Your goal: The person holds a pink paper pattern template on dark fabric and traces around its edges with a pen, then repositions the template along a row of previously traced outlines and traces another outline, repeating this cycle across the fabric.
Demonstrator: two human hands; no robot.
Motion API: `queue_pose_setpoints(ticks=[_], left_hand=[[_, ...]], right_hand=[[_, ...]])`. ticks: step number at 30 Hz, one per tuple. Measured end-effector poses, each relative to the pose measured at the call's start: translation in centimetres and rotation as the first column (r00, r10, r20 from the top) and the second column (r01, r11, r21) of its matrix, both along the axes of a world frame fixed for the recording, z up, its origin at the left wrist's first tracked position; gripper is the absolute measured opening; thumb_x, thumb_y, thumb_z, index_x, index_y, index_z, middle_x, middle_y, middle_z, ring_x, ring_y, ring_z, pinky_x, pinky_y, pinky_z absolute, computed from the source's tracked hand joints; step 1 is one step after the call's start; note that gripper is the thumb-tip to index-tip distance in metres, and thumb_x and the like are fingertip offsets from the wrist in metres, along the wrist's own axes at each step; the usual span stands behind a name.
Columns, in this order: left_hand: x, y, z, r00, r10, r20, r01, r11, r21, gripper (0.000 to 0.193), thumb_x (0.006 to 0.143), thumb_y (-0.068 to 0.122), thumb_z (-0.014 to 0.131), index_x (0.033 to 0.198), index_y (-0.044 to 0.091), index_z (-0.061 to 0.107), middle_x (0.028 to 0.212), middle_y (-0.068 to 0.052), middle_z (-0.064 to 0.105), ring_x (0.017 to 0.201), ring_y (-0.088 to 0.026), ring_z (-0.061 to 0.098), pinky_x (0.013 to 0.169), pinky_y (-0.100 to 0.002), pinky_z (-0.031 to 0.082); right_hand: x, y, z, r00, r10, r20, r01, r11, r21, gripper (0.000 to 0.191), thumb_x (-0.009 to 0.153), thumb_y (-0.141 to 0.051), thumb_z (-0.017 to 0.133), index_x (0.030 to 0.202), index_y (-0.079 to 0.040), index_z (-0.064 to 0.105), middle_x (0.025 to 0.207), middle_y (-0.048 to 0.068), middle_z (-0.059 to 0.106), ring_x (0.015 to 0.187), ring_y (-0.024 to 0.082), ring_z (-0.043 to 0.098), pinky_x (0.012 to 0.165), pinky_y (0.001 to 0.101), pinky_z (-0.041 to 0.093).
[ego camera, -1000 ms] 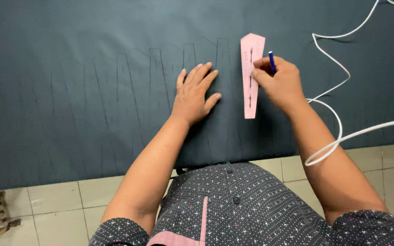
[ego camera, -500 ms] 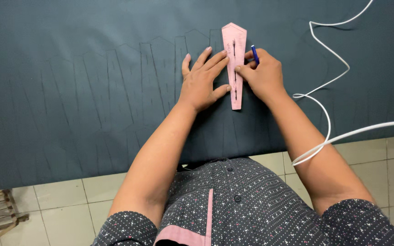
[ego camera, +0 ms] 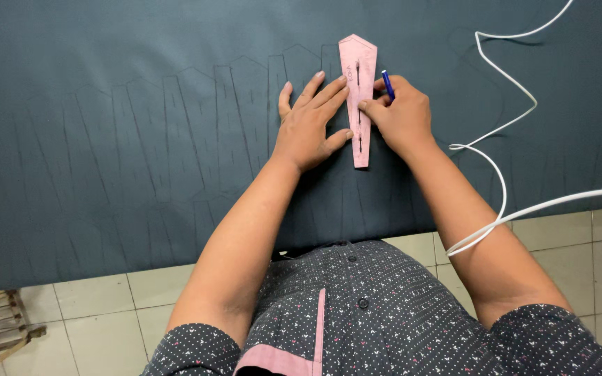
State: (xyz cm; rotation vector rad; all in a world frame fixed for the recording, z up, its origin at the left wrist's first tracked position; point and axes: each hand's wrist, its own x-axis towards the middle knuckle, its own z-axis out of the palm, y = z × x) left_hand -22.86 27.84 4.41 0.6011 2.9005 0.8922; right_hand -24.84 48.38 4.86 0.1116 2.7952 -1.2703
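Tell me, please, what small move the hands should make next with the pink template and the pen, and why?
Probably run the blue pen along the edge of the pink template. The left hand lies flat, pinning the template to the dark fabric, the right hand holds the pen at its right edge, and a row of similar outlines sits just to its left.

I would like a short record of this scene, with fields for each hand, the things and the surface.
left hand: flat, fingers spread, pressing the pink template
right hand: holds a blue pen, fingertips on the template's right edge
template: long, pointed at the far end, slit down its middle
surface: dark cloth with a row of traced outlines left of the template
other: white cord at right
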Motion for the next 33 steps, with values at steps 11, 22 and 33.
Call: queue_pose_setpoints(ticks=[11, 22, 33], left_hand=[[0.0, 0.0, -0.4, 1.000, -0.001, -0.011, 0.000, 0.998, -0.055, 0.076, 0.086, 0.046, 0.075, 0.152, 0.019, 0.049, 0.161, 0.003, 0.041, 0.153, -0.026, 0.028, 0.121, -0.064, 0.007], [-0.1, -0.2, -0.6, 1.000, 0.007, -0.014, -0.008, 0.998, -0.066, 0.073, 0.086, 0.048, 0.074, 0.150, 0.020, 0.051, 0.161, 0.004, 0.043, 0.153, -0.025, 0.029, 0.122, -0.064, 0.008], [0.0, -0.3, -1.1, 0.999, -0.018, -0.046, 0.015, 0.997, -0.079, 0.074, 0.088, 0.048, 0.072, 0.152, 0.019, 0.050, 0.161, 0.003, 0.042, 0.153, -0.027, 0.029, 0.121, -0.065, 0.008]], right_hand=[[0.2, -0.5, -0.5, 0.999, -0.008, -0.044, 0.011, 0.998, 0.062, 0.034, 0.084, -0.024, 0.085, 0.110, -0.006, 0.072, 0.080, 0.005, 0.073, 0.072, 0.019, 0.070, 0.069, 0.0346, 0.054], [0.3, 2.3, 1.2, 0.952, 0.209, 0.225, -0.234, 0.968, 0.094, 0.080, 0.076, -0.033, 0.085, 0.150, -0.026, 0.056, 0.092, 0.011, 0.071, 0.080, 0.024, 0.068, 0.080, 0.0366, 0.054], [0.4, 2.4, 1.4, 0.937, 0.278, 0.213, -0.312, 0.938, 0.149, 0.083, 0.078, -0.039, 0.083, 0.154, -0.030, 0.051, 0.096, 0.017, 0.072, 0.089, 0.032, 0.070, 0.084, 0.0412, 0.053]])
